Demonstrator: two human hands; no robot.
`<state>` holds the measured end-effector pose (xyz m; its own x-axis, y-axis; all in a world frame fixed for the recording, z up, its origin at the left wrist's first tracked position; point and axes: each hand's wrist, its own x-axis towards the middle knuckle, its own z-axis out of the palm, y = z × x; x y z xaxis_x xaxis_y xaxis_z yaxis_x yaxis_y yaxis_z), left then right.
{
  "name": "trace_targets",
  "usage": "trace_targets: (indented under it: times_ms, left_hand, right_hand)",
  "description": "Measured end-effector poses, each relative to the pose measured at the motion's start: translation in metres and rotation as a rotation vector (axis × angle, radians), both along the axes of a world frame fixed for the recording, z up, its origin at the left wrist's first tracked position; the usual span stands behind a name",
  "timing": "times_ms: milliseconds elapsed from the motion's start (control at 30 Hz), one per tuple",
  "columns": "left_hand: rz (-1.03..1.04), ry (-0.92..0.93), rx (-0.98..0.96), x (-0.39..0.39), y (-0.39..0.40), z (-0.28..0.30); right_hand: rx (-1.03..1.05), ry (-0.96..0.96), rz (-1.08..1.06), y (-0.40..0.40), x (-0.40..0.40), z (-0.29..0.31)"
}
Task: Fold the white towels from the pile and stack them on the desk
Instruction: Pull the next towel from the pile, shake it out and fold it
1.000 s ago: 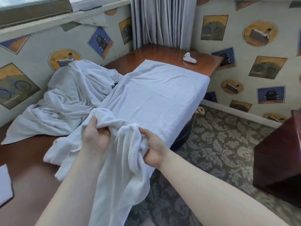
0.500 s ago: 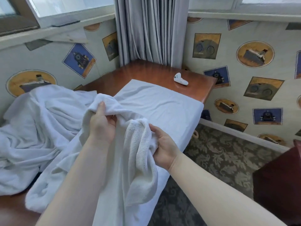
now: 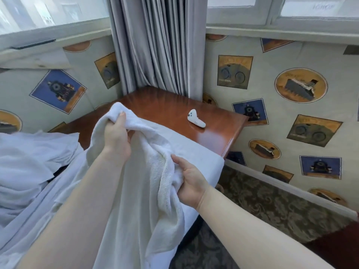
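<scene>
pile: loose white towels (image 3: 29, 171) lay heaped at far left on the counter (image 3: 167, 105); separate pieces could not be counted, looked like at least two.
left hand: left hand (image 3: 116, 138) was raised, fingers (image 3: 121, 118) curled round an upper bunch of the towel (image 3: 143, 191), gripping it.
towel in hand: one, thick terry, hung bunched between both hands above the counter's near edge, lower part draped down off frame.
right hand: right hand (image 3: 191, 181) sat lower, thumb on top, the rest tucked into the fabric, pinching a fold.
flat towel: one spread towel (image 3: 194, 152) lay flat on the counter behind the hands, touching the held one.
counter extras: one small white gadget (image 3: 196, 119) sat on bare wood, apart from all cloth.
step advice: probably finding corners; best to run each hand along one hem to its ends, pull apart until the edge went taut, shake out, then lay flat before halving.
risk: the bunched middle could hide a twist.
counts: hands two, held towel one, spread towel one, gadget one, pile one.
</scene>
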<state>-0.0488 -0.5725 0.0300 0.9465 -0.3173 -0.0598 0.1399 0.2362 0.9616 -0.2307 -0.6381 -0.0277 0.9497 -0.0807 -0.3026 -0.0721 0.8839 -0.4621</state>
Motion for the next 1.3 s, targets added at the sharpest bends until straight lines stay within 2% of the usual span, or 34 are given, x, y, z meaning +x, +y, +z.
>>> trace_targets:
  times_ms: [167,300,400,500,600,667,733,800,833,867,900,967,1033,1100,1167,1233,1300]
  left_hand:
    - [0.070,-0.177,0.245,0.027,-0.079,0.004]
    - [0.052,-0.272,0.472,0.055,-0.131,-0.005]
    - [0.036,-0.260,0.508,0.070,-0.176,-0.018]
    - [-0.068,-0.237,0.539,0.077,-0.221,-0.033]
    - [-0.241,-0.227,0.638,0.078,-0.261,-0.052]
    - [-0.403,-0.182,0.728,0.075,-0.275,-0.073]
    - [-0.597,-0.214,0.936,0.065,-0.268,-0.104]
    - [-0.814,-0.422,1.352,0.054,-0.245,-0.138]
    - [-0.865,-0.481,1.456,0.052,-0.232,-0.154]
    - [-0.866,-0.496,1.469,0.050,-0.218,-0.168]
    - [-0.803,-0.488,1.390,0.051,-0.206,-0.177]
    - [-0.518,-0.460,1.162,0.047,-0.181,-0.184]
    - [-0.177,-0.420,1.117,0.043,-0.160,-0.181]
    - [0.031,-0.266,1.153,0.048,-0.142,-0.179]
    - [0.104,-0.015,1.217,0.060,-0.134,-0.181]
    - [0.177,0.258,1.198,0.074,-0.134,-0.182]
    - [0.331,0.530,1.143,0.081,-0.140,-0.182]
  right_hand:
    - [-0.145,0.164,-0.029,-0.085,0.008,-0.010]
    - [-0.590,0.391,0.010,-0.127,0.015,-0.044]
    - [-0.736,0.461,0.045,-0.159,0.025,-0.066]
    - [-0.870,0.569,0.087,-0.182,0.033,-0.088]
    - [-0.930,0.605,0.275,-0.194,0.041,-0.112]
    - [-1.057,0.623,0.392,-0.199,0.046,-0.121]
    - [-1.291,0.617,0.492,-0.197,0.044,-0.126]
    - [-1.616,0.528,0.587,-0.190,0.038,-0.131]
    - [-1.754,0.456,0.631,-0.187,0.036,-0.132]
    - [-1.845,0.392,0.671,-0.184,0.037,-0.134]
    - [-1.902,0.346,0.700,-0.185,0.040,-0.135]
    - [-1.959,0.268,0.755,-0.190,0.049,-0.133]
    - [-1.950,0.203,0.755,-0.197,0.059,-0.132]
    - [-1.766,0.271,0.593,-0.202,0.067,-0.133]
    - [-1.457,0.439,0.336,-0.203,0.074,-0.132]
    - [-1.118,0.635,0.111,-0.201,0.084,-0.133]
    - [-0.779,0.769,0.000,-0.198,0.093,-0.138]
